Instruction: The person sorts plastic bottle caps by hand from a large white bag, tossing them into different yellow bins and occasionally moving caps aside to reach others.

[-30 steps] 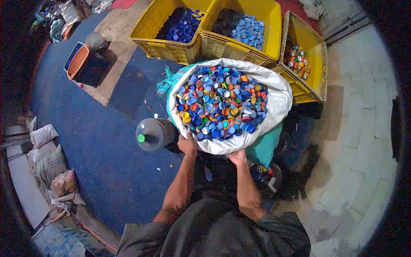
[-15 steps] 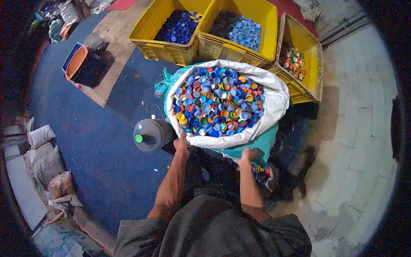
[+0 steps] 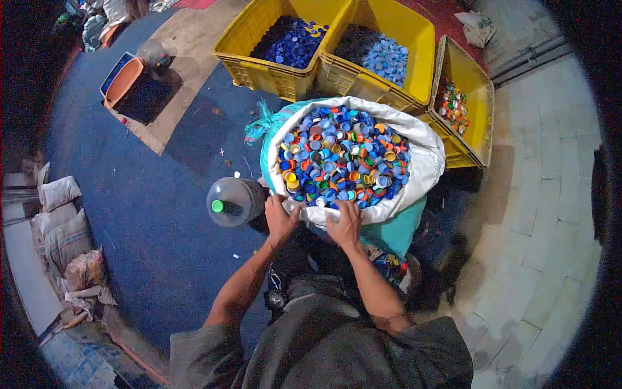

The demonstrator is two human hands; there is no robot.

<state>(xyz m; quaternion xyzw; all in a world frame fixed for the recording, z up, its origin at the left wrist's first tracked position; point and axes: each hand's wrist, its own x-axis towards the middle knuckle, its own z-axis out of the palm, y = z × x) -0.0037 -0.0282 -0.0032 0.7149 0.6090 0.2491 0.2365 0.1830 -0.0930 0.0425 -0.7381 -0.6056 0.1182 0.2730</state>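
Observation:
A white sack (image 3: 424, 159) with its rim rolled outward stands before me, full of mixed bottle caps (image 3: 343, 155) in blue, orange, yellow, green and white. At the near left of the rim, my left hand (image 3: 282, 220) has its fingers closed on the sack's edge. My right hand (image 3: 345, 225) grips the same near rim a little further right, its fingertips over the fold beside the caps. Teal sacking (image 3: 396, 227) shows below and at the left of the white cloth. Both palms are hidden from view.
Behind the sack are yellow crates (image 3: 272, 72) holding sorted caps. A clear plastic jug (image 3: 236, 201) with a green cap lies left of the sack on the blue floor covering (image 3: 162, 214). An orange basin (image 3: 124, 81) lies further left; stuffed sacks (image 3: 59, 193) line the left edge.
My right hand has moved up and left from the teal side to the white rim. My left hand has shifted slightly along the edge. The view has shifted a little.

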